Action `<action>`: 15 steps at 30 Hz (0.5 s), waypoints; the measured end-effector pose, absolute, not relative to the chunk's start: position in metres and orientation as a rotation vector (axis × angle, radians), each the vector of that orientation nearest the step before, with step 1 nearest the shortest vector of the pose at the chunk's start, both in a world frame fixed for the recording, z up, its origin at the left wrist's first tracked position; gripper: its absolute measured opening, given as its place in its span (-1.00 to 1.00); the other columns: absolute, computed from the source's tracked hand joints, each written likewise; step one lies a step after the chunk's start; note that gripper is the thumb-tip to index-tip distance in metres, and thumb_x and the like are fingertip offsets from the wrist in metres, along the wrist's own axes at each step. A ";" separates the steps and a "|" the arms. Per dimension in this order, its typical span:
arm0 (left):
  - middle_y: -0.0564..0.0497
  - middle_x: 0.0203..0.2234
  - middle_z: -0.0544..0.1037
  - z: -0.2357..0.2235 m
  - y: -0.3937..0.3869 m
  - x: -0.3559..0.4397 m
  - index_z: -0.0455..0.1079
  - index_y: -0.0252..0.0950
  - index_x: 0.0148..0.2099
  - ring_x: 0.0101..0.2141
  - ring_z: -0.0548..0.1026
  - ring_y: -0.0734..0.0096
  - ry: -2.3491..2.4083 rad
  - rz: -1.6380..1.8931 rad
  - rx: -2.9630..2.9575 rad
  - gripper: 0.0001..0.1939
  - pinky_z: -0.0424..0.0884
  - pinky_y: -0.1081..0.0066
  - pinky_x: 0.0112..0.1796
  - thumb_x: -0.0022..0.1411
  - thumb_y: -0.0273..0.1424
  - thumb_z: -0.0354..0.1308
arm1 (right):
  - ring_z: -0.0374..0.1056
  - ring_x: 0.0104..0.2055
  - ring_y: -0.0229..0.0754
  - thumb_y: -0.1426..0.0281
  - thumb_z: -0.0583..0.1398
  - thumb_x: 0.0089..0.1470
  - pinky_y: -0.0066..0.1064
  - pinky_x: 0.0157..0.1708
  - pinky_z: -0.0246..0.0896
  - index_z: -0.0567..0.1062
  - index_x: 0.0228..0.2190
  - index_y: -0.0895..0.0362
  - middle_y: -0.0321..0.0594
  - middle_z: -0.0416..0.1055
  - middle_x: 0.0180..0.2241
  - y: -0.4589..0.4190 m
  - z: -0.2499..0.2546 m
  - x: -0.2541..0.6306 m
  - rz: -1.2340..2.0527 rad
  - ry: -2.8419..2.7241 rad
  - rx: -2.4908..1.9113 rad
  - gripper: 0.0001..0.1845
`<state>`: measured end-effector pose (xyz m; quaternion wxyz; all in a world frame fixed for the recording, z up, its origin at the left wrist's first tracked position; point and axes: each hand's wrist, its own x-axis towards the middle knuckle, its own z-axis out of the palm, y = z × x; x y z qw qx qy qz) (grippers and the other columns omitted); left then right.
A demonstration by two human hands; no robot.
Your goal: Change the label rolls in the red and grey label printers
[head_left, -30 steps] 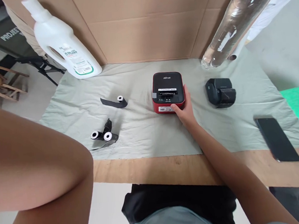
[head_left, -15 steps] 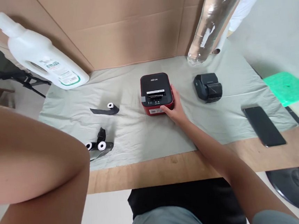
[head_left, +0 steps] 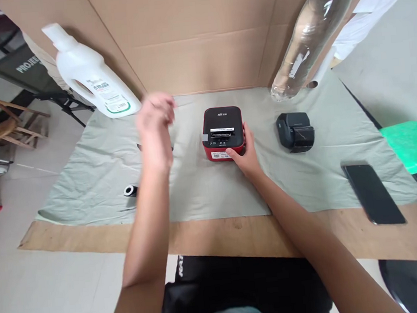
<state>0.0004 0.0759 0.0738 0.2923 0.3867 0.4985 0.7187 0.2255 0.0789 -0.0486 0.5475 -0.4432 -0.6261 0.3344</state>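
Note:
A small red and black receipt printer (head_left: 222, 121) sits on the cloth in the middle of the table. My right hand (head_left: 245, 155) grips its right side, with the thumb on the front corner and the fingers along the side. My left hand (head_left: 155, 113) is raised over the left part of the table, its fingers smeared by motion, so what they hold cannot be made out. Under my left forearm lies a black paper roll (head_left: 129, 190) with a white core, partly covered. A dark strip (head_left: 139, 146) peeks out beside my wrist.
A black handheld printer (head_left: 294, 132) stands right of the red one, with a phone (head_left: 373, 193) nearer the edge. At the back are a white jug (head_left: 94, 81) and a clear, air-filled plastic bag (head_left: 311, 35), before a cardboard wall (head_left: 199, 55). Green plastic (head_left: 414, 144) lies far right.
My left arm has swung from the lower left, close to the camera, to above the rolls. The view has shifted a little. My right hand still grips the printer.

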 end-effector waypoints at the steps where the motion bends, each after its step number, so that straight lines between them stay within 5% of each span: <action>1: 0.08 -0.37 0.49 0.062 0.077 0.002 0.45 -0.36 -0.24 -0.39 0.43 0.55 1.331 1.829 1.006 -0.92 0.42 0.50 -0.29 0.37 -0.50 0.19 | 0.00 0.47 0.17 -0.15 0.34 0.05 0.12 0.44 -0.02 -0.01 0.46 -0.01 0.03 0.01 0.44 0.080 -0.050 0.225 0.788 -1.484 -1.057 0.16; 3: 0.15 -0.52 0.37 0.038 0.078 0.009 0.36 -0.31 -0.37 -0.52 0.27 0.61 1.349 1.640 0.918 -0.86 0.25 0.55 -0.43 0.22 -0.60 0.21 | -0.01 0.47 0.16 -0.13 0.33 0.07 0.12 0.45 -0.04 -0.02 0.46 -0.03 0.01 0.02 0.44 0.081 -0.051 0.225 0.760 -1.499 -1.072 0.14; 8: 0.19 -0.60 0.26 0.005 0.085 0.023 0.25 -0.24 -0.41 -0.57 0.17 0.59 1.279 1.404 0.816 -0.77 0.07 0.53 -0.52 0.00 -0.45 0.30 | -0.03 0.48 0.13 -0.06 0.33 0.10 0.12 0.44 -0.02 -0.02 0.46 -0.05 0.00 0.02 0.43 0.080 -0.049 0.225 0.738 -1.519 -1.072 0.09; 15: 0.15 -0.54 0.36 0.018 0.098 0.026 0.25 -0.24 -0.40 -0.54 0.29 0.57 1.176 1.321 0.877 -0.72 0.16 0.53 -0.49 -0.09 -0.44 0.34 | 0.00 0.47 0.18 -0.05 0.34 0.07 0.17 0.44 -0.05 0.05 0.44 -0.04 0.01 0.08 0.40 0.078 -0.043 0.224 0.751 -1.488 -1.060 0.07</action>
